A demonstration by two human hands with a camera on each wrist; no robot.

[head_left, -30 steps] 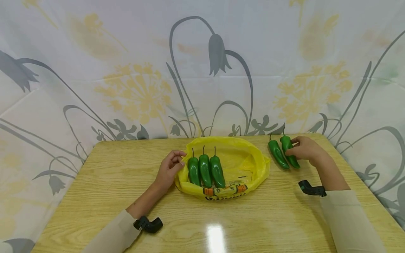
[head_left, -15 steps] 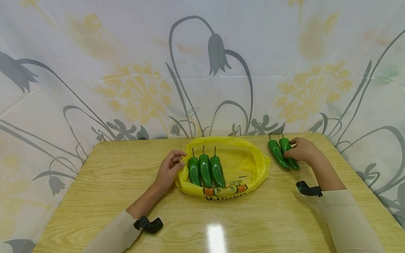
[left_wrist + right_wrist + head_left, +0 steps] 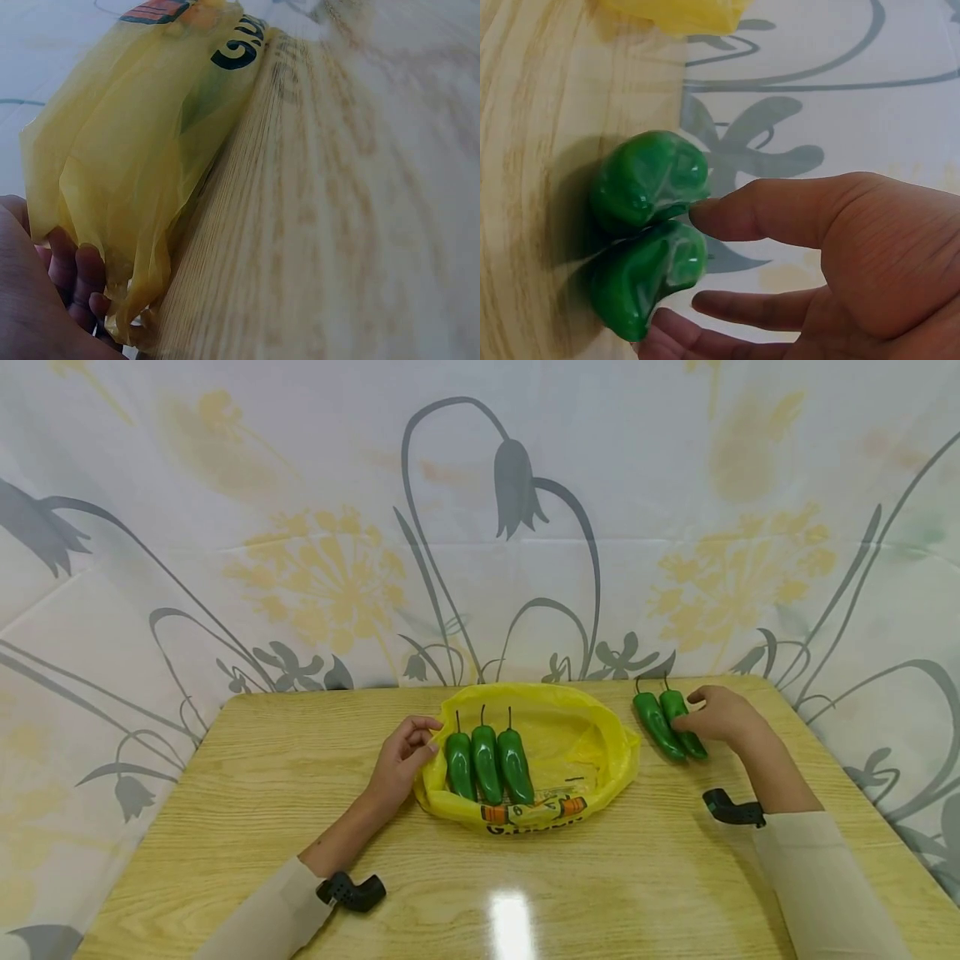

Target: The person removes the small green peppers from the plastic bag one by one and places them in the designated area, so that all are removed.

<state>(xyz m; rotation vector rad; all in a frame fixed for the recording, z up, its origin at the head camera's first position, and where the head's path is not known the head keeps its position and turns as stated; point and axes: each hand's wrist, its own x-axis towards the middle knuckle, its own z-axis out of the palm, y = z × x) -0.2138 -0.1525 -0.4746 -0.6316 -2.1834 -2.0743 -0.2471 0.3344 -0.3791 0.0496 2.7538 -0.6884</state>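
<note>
A yellow plastic bag (image 3: 536,697) lies with its mouth spread wide, its left rim held by my left hand (image 3: 397,758). In the left wrist view, curled fingers (image 3: 88,266) grip the gathered end of the bag (image 3: 124,150). Three glossy green chili peppers (image 3: 487,764) lie side by side in the bag's left half, stems pointing away. Two more peppers lie on the table to the right of the bag, touching each other. My right hand (image 3: 726,718) has its thumb and fingers around the right-hand pepper (image 3: 634,285); the left-hand pepper (image 3: 641,180) lies beside it.
The wooden table (image 3: 300,735) has a light reflection near its front. A floral cloth (image 3: 337,485) hangs behind the table. Each wrist wears a black camera, such as the right wrist's camera (image 3: 731,810).
The right-hand pepper has shifted slightly left and nearer to me, closer against the other one. My right hand moved a little left with it. The left hand and bag stayed in place.
</note>
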